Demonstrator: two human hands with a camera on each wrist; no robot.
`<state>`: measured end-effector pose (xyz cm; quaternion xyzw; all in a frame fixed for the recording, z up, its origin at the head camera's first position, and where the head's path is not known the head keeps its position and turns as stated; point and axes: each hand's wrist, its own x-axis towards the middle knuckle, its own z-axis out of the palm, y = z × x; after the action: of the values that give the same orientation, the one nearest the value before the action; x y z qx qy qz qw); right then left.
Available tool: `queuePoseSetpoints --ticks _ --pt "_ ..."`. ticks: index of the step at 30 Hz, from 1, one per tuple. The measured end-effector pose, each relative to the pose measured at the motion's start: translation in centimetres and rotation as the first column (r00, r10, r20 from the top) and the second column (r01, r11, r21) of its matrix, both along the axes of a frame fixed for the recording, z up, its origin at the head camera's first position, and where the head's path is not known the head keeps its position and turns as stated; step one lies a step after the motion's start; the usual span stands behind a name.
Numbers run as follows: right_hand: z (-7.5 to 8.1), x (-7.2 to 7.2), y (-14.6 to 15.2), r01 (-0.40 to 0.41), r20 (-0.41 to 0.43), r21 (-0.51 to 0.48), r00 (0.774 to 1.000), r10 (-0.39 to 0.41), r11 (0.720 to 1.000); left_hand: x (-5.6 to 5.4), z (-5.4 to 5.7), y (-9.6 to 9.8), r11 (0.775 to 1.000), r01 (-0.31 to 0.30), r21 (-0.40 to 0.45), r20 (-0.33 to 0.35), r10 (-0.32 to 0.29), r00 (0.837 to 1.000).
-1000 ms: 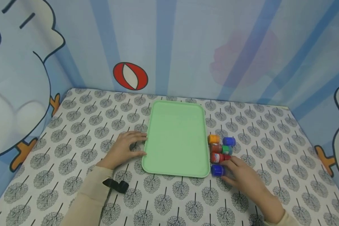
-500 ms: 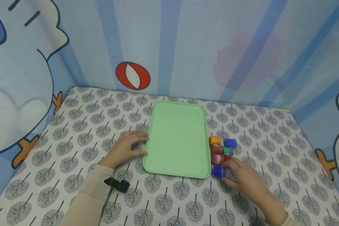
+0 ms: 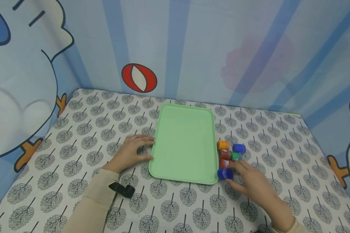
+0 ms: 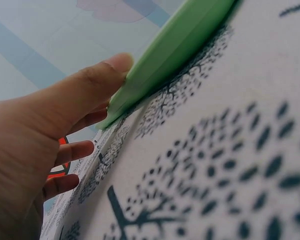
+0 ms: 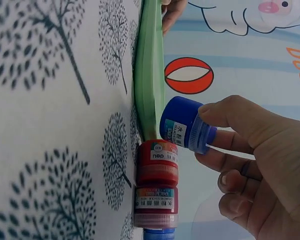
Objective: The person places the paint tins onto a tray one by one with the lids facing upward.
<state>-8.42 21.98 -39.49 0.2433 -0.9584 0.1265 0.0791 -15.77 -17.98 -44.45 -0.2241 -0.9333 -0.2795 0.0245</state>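
Note:
My right hand (image 3: pixel 256 185) pinches a dark blue paint jar (image 3: pixel 225 173) between thumb and fingers, by its ridged lid end in the right wrist view. That jar (image 5: pixel 182 124) is tilted and raised off the cloth, beside the right rim of a light green tray (image 3: pixel 185 142). Just beyond it lie a red paint jar (image 5: pixel 158 164) and a second red jar (image 5: pixel 156 206), partly hidden by my hand in the head view. On the tray's left rim rest the thumb and fingertips of my left hand (image 3: pixel 130 152), its fingers nearly straight.
Orange (image 3: pixel 223 145), brownish-red (image 3: pixel 225 154), green (image 3: pixel 236 156) and blue (image 3: pixel 239 148) paint jars lie close together along the tray's right side. A tree-patterned cloth (image 3: pixel 169 207) covers the table. A printed curtain (image 3: pixel 204 48) stands behind it.
The held blue jar has come up off the cloth and tilted, its end shifting toward the tray's right rim. My left hand keeps its place on the tray. The head view has shifted slightly.

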Motion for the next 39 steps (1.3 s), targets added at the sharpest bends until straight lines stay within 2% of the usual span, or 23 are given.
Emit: queuePoseSetpoints --ticks 18,31,39 --pt "-0.2 -0.8 -2.3 -0.082 -0.1 -0.025 0.992 0.079 0.996 0.1 0.2 0.1 1.0 0.001 -0.003 0.002 -0.001 1.0" --pt "-0.4 -1.4 -4.3 -0.109 -0.078 0.031 0.991 0.111 0.994 -0.1 -0.2 -0.1 1.0 0.005 0.0 -0.009 -0.005 1.0" --pt "-0.5 -1.6 -5.1 -0.13 -0.043 0.033 0.99 0.131 0.991 0.1 0.0 0.0 1.0 0.007 0.012 -0.008 -0.007 1.0"
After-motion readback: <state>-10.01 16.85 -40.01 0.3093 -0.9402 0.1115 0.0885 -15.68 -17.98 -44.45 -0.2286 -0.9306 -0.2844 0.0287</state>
